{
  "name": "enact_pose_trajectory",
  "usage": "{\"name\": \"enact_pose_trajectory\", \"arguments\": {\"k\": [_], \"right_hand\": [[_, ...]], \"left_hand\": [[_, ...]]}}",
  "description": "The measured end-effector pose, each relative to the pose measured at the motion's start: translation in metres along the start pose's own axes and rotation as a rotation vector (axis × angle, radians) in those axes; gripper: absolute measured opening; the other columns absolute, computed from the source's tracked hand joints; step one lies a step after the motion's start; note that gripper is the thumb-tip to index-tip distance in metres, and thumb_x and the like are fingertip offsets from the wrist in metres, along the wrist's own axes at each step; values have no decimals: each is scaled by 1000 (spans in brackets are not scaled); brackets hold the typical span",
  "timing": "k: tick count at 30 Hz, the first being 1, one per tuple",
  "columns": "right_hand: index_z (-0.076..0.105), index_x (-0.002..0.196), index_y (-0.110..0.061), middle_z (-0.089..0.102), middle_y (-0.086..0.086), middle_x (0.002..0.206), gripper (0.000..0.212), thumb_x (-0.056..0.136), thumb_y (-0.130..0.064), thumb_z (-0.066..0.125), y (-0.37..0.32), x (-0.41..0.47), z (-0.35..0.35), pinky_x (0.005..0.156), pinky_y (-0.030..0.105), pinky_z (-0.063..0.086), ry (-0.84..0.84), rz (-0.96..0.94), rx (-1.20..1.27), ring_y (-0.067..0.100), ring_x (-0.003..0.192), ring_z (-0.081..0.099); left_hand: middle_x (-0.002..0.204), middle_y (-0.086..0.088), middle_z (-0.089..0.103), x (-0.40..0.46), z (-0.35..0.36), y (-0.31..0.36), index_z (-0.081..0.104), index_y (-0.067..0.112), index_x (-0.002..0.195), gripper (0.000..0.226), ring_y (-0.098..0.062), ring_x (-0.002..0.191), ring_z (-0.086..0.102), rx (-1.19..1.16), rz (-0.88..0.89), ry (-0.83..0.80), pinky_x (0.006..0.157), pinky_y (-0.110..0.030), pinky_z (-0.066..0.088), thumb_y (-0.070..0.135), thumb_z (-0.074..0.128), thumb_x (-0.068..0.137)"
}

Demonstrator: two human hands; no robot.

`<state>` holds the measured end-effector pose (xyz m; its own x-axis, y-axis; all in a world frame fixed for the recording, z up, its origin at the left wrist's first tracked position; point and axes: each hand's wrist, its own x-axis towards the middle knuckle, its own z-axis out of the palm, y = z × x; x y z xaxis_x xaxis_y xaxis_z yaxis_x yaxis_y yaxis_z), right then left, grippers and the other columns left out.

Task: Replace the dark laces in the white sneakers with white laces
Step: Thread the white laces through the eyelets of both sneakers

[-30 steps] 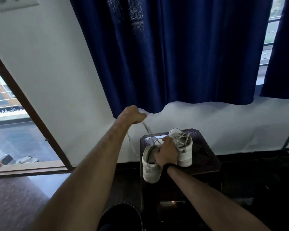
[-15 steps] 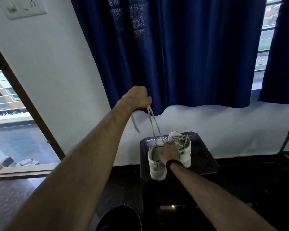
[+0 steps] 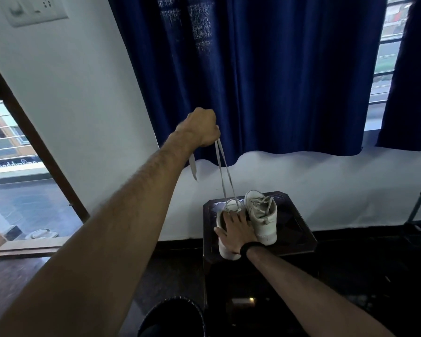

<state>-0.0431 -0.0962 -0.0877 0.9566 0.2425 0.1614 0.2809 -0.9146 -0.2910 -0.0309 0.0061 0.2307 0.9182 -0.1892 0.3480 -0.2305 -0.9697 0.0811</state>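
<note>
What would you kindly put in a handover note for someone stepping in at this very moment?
Left hand: raised, fist gripping a pale lace whose two strands run taut down to the near sneaker.
Right hand: laid flat on that sneaker, pinning it to the dark side table.
Far sneaker: beside it, pale lace in its eyelets, loose.
Done: no dark lace visible.
Left: finish and tidy the lacing on both; the eyelets are too small to judge.

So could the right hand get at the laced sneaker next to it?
Probably yes. The right hand presses flat on the left sneaker, and the laced sneaker stands directly beside it on the table, nothing between.
</note>
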Motion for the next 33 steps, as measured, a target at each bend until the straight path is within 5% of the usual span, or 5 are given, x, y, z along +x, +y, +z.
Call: {"name": "enact_pose_trajectory", "arguments": {"k": [7,16,28,31,33], "right_hand": [[5,155,-28,6,5,162,70,97,-54,35,-2,1,-1,111,55,31,-29,-62,-12,37,145,14],[-5,156,-24,-13,-1,163,74,100,-52,34,9,11,-12,116,53,22,-154,-143,-65,31,148,11],[9,154,-28,29,2,153,70,96,-50,43,16,20,-15,112,49,27,-170,-144,47,29,138,27],[38,136,-17,45,2,134,70,81,-51,64,9,16,-31,102,36,39,161,51,435,22,124,42],[37,139,-12,41,4,138,73,80,-42,69,4,26,-47,104,34,37,306,153,551,23,127,40]], "left_hand": [[69,-3,52,0,-11,2,51,9,64,33,-17,61,52,-40,4,103,58,-33,50,19,50,95],[71,-3,54,-2,-21,-1,60,4,73,33,-21,65,56,-7,14,182,60,-36,51,23,48,98],[68,-2,54,7,-21,-1,53,14,63,37,-20,62,55,-111,10,155,57,-32,49,27,51,98],[67,-3,59,13,-28,-2,60,6,66,37,-18,60,57,-107,37,101,58,-33,53,28,55,96],[73,-5,64,13,-28,1,66,2,76,35,-18,64,60,-105,46,83,61,-35,54,29,56,96]]}}
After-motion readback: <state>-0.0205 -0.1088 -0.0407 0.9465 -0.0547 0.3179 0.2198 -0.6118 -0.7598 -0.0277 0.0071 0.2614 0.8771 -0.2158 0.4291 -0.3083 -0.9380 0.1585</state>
